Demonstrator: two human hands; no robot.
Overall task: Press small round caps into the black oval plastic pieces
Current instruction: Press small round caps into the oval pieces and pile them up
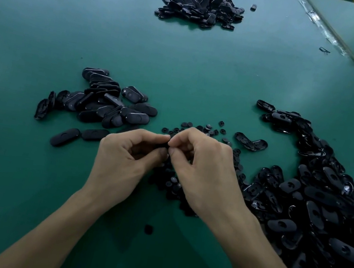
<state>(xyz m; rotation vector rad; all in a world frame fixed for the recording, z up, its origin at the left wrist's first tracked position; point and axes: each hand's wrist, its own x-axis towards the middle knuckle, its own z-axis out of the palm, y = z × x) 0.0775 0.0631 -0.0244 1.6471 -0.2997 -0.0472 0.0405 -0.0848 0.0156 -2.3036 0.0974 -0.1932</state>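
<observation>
Head view has your two hands meeting just above the green table (46, 40), near its middle. Your left hand (126, 160) has its fingers curled, and the thumb and forefinger pinch a held black piece (163, 147). Most of it is hidden by your fingers, so its shape cannot be told. Your right hand (203, 169) is curled too, its thumb and forefinger tips closed tight against the same piece from the other side (whether a cap sits between those tips cannot be seen).

Small round caps (196, 128) lie scattered on the table just beyond your knuckles, and more lie beneath your hands. One stray cap (148, 229) sits alone between your forearms.

To your left is a left heap (106, 102) of black oval pieces, some stacked on edge. Two loose ovals (65, 137) lie flat just beside your left hand, apart from it. On your right a right heap (314, 205) of oval pieces, much larger, runs from mid-table down to the lower right corner of the picture. A pair of ovals (250, 142) lies between that heap and the caps. Well beyond all this a far pile (201, 3) of the same black parts sits near the back of the table.
</observation>
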